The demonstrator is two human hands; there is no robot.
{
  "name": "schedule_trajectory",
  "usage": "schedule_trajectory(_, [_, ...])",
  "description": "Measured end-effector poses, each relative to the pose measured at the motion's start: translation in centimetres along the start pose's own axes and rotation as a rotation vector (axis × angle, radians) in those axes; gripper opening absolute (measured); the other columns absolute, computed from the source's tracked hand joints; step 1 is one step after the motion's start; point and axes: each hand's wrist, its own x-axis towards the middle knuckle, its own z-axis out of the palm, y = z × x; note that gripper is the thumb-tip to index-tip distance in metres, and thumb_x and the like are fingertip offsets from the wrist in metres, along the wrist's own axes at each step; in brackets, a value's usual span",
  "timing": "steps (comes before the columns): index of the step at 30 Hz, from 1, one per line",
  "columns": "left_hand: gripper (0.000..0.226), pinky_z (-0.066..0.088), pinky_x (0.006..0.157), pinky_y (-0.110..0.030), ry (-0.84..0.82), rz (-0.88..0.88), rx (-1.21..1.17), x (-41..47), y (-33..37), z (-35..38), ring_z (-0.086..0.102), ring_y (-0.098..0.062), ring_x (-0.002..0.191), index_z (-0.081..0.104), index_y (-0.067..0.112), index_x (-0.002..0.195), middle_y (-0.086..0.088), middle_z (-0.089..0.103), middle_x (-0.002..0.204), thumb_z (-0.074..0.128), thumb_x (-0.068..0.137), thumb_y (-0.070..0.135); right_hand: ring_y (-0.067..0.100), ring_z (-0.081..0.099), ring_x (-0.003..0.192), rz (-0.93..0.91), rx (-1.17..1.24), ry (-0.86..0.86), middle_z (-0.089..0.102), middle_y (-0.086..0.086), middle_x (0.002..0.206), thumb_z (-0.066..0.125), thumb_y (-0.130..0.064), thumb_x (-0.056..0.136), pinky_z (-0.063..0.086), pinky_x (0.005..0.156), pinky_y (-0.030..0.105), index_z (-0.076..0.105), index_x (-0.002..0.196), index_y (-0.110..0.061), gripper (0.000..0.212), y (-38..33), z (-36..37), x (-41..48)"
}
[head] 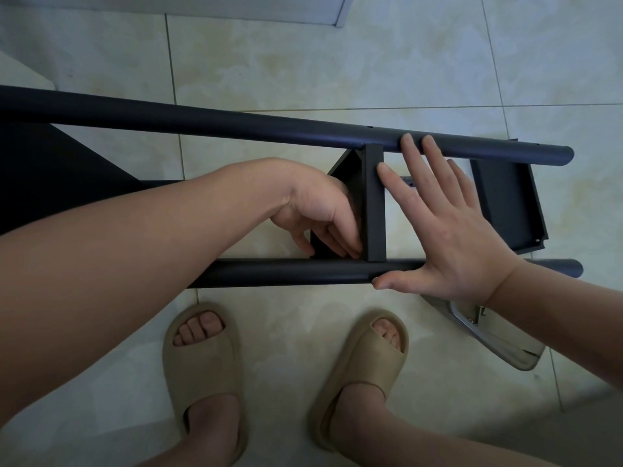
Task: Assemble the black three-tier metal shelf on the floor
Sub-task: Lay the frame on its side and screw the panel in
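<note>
- Two beige slippers, one on the left foot [201, 362] and one on the right foot [362, 369], stand on the pale tiled floor [303, 62], nearest the viewer.
- Just past the toes runs the near tube [286, 272] of the black shelf frame, lying on its side across the view.
- Right hand [448, 227] lies flat and spread, gripping nothing: thumb pressed along the near tube, index fingertip touching the upright crossbar [375, 203], two longer fingertips reaching the far tube [236, 121].
- Under the right wrist, a clear plastic package [485, 328] with a metal part inside lies on the tiles.
- Left hand [317, 214] sits to the left of the crossbar, fingers curled down and pinching the lower edge of a dark angled panel [350, 170] right where it meets the near tube.
- Beyond the right hand's fingers, toward the tube ends, a black shelf tray [509, 200] lies between the two tubes.
- Farthest off, beyond the far tube, a pale grey edge [333, 8] crosses the top.
</note>
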Motion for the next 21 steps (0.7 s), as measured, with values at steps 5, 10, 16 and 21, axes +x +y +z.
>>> schedule_trajectory(5, [0.011, 0.045, 0.101, -0.046, 0.002, 0.000, 0.024, 0.07, -0.16, 0.22, 0.072, -0.010, 0.097, 0.075, 0.024, 0.098, 0.004, 0.078, 0.098, 0.066, 0.091, 0.022, 0.042, -0.001, 0.155, 0.001, -0.003, 0.001, 0.002, 0.019, 0.169, 0.036, -0.095, 0.074, 0.014, 0.121, 0.064, 0.018, 0.162, -0.013, 0.121, 0.08, -0.05, -0.02])
schedule_trajectory(10, [0.021, 0.044, 0.104, -0.043, 0.032, 0.049, 0.017, 0.14, -0.16, 0.17, 0.070, -0.011, 0.106, 0.074, 0.020, 0.107, 0.002, 0.077, 0.105, 0.071, 0.088, 0.013, 0.042, 0.000, 0.155, -0.001, -0.001, 0.001, 0.003, 0.020, 0.169, 0.036, -0.095, 0.075, 0.014, 0.121, 0.064, 0.018, 0.162, -0.013, 0.121, 0.03, 0.00, -0.01])
schedule_trajectory(16, [0.015, 0.040, 0.107, -0.047, 0.037, 0.036, 0.041, -0.05, -0.17, 0.13, 0.069, -0.012, 0.110, 0.075, 0.023, 0.101, 0.005, 0.078, 0.102, 0.069, 0.088, 0.019, 0.042, 0.000, 0.155, -0.002, -0.003, 0.005, 0.003, 0.020, 0.169, 0.035, -0.095, 0.075, 0.013, 0.121, 0.064, 0.018, 0.162, -0.013, 0.120, 0.03, -0.09, -0.02])
schedule_trajectory(21, [0.011, 0.042, 0.106, -0.044, 0.033, 0.037, 0.032, 0.17, -0.31, 0.01, 0.071, -0.008, 0.102, 0.075, 0.026, 0.093, 0.005, 0.078, 0.098, 0.071, 0.088, 0.017, 0.042, -0.001, 0.155, -0.001, 0.003, 0.005, 0.003, 0.020, 0.169, 0.036, -0.095, 0.074, 0.013, 0.121, 0.064, 0.018, 0.162, -0.013, 0.121, 0.02, -0.08, 0.01])
